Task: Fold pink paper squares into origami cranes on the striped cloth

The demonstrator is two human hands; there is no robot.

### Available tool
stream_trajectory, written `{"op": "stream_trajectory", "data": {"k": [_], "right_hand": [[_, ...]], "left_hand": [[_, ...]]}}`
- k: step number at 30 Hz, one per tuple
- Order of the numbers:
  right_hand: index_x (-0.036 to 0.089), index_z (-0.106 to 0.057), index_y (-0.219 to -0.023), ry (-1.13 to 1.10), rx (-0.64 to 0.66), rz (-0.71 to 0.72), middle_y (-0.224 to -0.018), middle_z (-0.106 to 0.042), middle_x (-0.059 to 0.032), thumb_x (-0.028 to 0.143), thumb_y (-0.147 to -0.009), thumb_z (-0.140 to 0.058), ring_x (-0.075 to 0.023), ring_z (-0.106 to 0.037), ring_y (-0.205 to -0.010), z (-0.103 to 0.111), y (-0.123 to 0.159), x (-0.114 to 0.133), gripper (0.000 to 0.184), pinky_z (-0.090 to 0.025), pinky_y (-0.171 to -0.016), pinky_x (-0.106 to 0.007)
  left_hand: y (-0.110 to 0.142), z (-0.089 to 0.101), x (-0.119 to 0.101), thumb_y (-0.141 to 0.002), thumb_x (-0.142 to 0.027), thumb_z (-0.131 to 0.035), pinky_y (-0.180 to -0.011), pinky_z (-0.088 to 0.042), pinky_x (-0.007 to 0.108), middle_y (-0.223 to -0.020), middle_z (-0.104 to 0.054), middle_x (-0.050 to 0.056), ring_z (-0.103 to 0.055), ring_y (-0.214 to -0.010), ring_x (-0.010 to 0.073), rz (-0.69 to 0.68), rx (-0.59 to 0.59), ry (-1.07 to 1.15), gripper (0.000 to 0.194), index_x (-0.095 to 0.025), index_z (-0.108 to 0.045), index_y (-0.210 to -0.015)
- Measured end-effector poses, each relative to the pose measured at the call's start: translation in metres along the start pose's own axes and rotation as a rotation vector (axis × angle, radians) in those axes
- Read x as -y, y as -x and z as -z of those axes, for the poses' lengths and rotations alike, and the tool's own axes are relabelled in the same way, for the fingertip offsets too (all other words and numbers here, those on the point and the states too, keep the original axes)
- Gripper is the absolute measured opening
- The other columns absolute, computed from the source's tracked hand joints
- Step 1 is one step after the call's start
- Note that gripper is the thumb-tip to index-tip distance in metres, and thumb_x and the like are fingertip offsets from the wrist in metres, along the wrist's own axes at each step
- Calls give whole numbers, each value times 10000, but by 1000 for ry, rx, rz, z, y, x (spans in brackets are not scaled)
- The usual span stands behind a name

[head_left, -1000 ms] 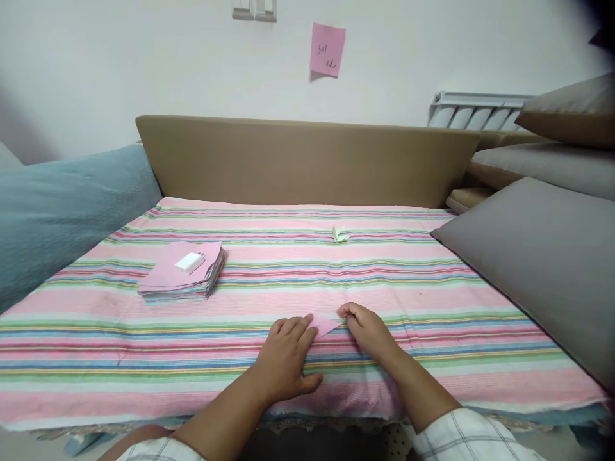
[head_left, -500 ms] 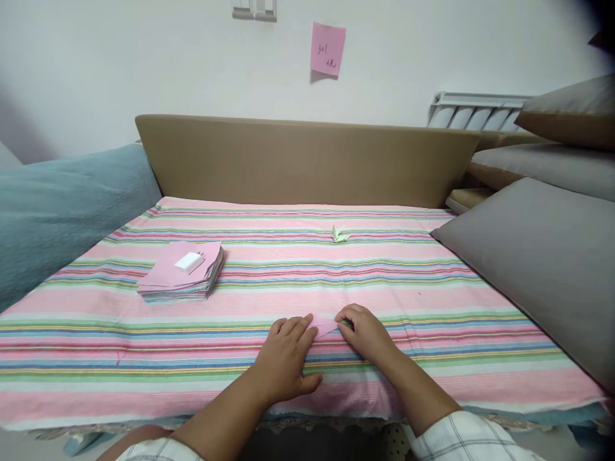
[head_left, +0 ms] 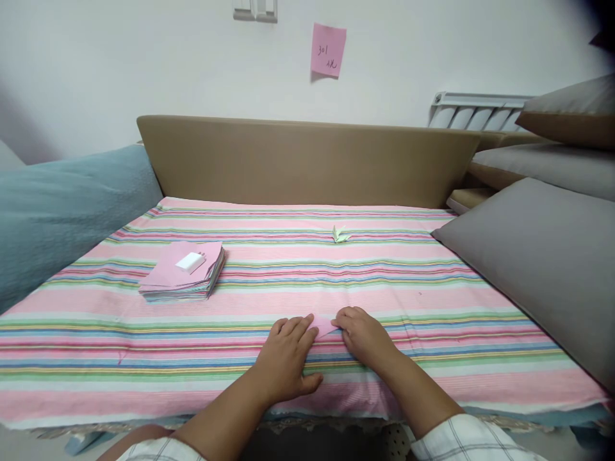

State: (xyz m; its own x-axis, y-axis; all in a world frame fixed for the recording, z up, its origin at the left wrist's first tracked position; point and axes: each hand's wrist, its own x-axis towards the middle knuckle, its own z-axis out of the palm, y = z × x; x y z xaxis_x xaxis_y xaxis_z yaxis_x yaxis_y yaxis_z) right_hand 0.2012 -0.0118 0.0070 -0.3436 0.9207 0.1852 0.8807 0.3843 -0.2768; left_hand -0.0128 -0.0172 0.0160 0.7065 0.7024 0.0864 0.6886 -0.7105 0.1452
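A small folded piece of pink paper (head_left: 323, 326) lies on the striped cloth between my two hands. My left hand (head_left: 287, 358) rests flat with its fingers stretched out, the fingertips pressing on the paper's left part and the thumb spread toward me. At the paper's right tip, my right hand (head_left: 364, 333) is closed in a pinch with the fingers curled. Parts of the paper are hidden under the fingers of both hands.
A stack of coloured paper sheets (head_left: 180, 278) with a white plug adapter (head_left: 191, 262) on top sits at the left. Farther back stands a folded pale green paper crane (head_left: 340, 235). Grey cushions (head_left: 542, 256) border the right, a blue-covered armrest (head_left: 72, 211) the left.
My right hand has shifted slightly left along the paper's right tip, its fingers more curled. My left hand stays in place on the paper.
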Motion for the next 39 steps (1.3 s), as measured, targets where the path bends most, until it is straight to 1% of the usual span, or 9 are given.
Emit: {"op": "stream_trajectory", "data": {"k": [4,9,12,15,18,22,26,30,39], "right_hand": [[169,-664,-920,-115,-39,-38,-936,-653,-58,28,-735,-430,-181,-542,-910,0,0,-4,330,-429,-840,-307],[153,-604,-1035,-233,-241,46,-997,-650,-75,128,-824,-404,-186,-549,-950,-7,-2,7,292,-410,-879,-338],[190,-564,-1099,-276,-186,138,-1052,-643,-55,139,-860,-369,-166,-558,-973,-13,-7,21,313,-399,-881,-323],[191,-540,-1111,-262,-142,34,-1047,-642,-48,130,-853,-365,-169,-566,-941,-17,-13,30,318,-404,-844,-317],[165,-499,-1160,-234,-122,-22,-1076,-629,-65,126,-829,-392,-184,-555,-948,-19,-17,32,349,-391,-847,-323],[172,-484,-1188,-150,-91,4,-1129,-607,-79,115,-836,-384,-196,-532,-969,-21,-17,33,370,-365,-849,-323],[193,-499,-1180,-77,-48,3,-1105,-616,-73,138,-877,-363,-195,-524,-958,-21,-17,35,336,-342,-835,-315],[198,-503,-1185,-53,-27,-8,-1082,-623,-69,138,-883,-364,-196,-520,-952,-20,-17,35,338,-326,-830,-311],[194,-511,-1189,-91,-16,-19,-1090,-626,-65,113,-864,-373,-202,-515,-968,-19,-17,36,362,-316,-836,-310]], "left_hand": [[0,0,0,-672,-576,-573,-1007,-233,472,-1430,-324,110,-347,-1228,310,-4,3,7,730,-208,-416,-1282],[-2,1,0,-662,-576,-582,-1002,-236,477,-1419,-342,104,-350,-1222,304,6,2,27,723,-217,-422,-1269],[-3,2,-1,-623,-559,-622,-995,-257,470,-1391,-385,78,-354,-1206,306,21,-8,42,725,-227,-445,-1242],[-2,2,0,-594,-563,-647,-1004,-248,489,-1399,-374,57,-330,-1220,326,53,-12,41,741,-251,-454,-1238],[2,0,1,-613,-598,-626,-1027,-146,578,-1428,-333,62,-280,-1266,364,92,-1,20,759,-294,-423,-1278],[7,-3,2,-650,-600,-608,-1012,-17,660,-1452,-288,69,-211,-1309,386,87,15,-11,795,-336,-328,-1346],[10,-4,3,-677,-635,-562,-1017,14,663,-1460,-271,90,-191,-1320,376,82,6,1,859,-267,-255,-1390],[14,-4,4,-681,-670,-531,-1014,19,675,-1440,-307,116,-207,-1315,380,101,-13,-9,889,-197,-269,-1386],[30,5,11,-689,-649,-542,-994,28,696,-1402,-366,144,-251,-1297,389,175,25,-43,875,-194,-277,-1387]]}}
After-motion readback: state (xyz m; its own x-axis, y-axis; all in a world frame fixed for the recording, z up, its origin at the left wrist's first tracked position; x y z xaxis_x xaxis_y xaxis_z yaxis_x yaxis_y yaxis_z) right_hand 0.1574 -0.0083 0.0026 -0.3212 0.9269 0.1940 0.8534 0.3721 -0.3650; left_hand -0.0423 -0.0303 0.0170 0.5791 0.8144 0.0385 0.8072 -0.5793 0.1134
